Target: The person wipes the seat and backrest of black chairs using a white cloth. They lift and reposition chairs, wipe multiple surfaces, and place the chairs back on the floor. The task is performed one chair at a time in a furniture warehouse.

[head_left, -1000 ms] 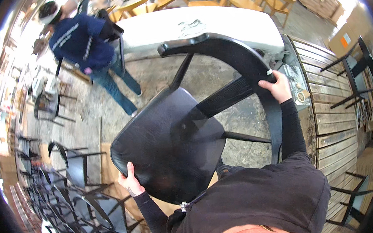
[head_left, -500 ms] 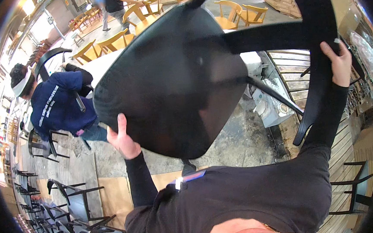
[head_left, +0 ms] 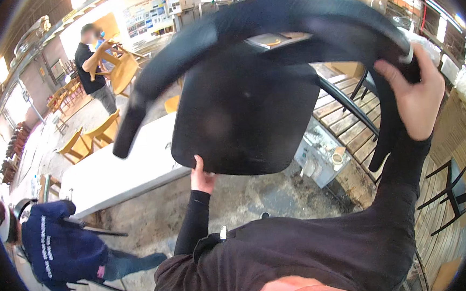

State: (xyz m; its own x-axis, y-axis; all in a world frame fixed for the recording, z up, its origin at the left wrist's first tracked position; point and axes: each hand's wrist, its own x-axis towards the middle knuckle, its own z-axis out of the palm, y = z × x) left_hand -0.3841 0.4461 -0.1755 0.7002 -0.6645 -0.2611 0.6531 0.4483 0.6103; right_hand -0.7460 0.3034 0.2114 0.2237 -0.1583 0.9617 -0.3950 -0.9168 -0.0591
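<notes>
Two bare hands hold a black chair (head_left: 243, 104) up in front of the chest, toward twelve o'clock, its curved backrest (head_left: 288, 12) arching above the seat (head_left: 243, 139). The left hand (head_left: 202, 180) grasps the seat's edge at its seven o'clock corner, thumb laid on the face; the rest of that grip is probably tucked beneath, though the panel hides most of it. The right hand (head_left: 421, 100), just short of three o'clock, is wrapped around the bend of the backrest, thumb across the rail and fingers (head_left: 426, 61) over its outer side. Good handling here calls for both holds firm and level, any turn slow, the right arm steadying the backrest while the left guides the seat, and soft pads rather than nails against the dark finish. The rail's loose end points to nine o'clock, where the white worktop (head_left: 108, 178) lies beyond, so that tip deserves watching, as does the co-worker (head_left: 61, 241) in blue at eight o'clock. Toward three o'clock, the grey stand (head_left: 313, 169) and slatted platform (head_left: 330, 109) merit equal clearance.
</notes>
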